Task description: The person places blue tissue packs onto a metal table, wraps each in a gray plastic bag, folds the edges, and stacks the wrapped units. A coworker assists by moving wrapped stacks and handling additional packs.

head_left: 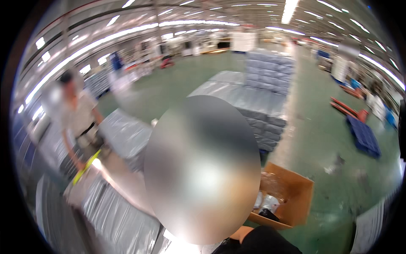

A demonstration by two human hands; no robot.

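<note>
A large blurred oval covers the middle of the view and hides whatever is behind it. At the lower edge a black sleeve point(264, 242) comes in, probably my right arm. A patch of bare skin point(242, 233) shows at its end; the fingers are hidden. My left hand does not show. Grey plastic-wrapped packs point(120, 218) lie close by at the lower left. Just right of the oval, an open cardboard box point(298, 203) holds crumpled clear plastic point(270, 205) and something black.
A person point(82, 114) stands at the left, one hand at a yellow strip point(86, 167). Wrapped stacks point(268, 74) rise ahead, with another wrapped stack point(127, 131) beside the person. A blue pallet point(363, 135) and an orange-red pallet jack point(351, 109) are on the green floor at right.
</note>
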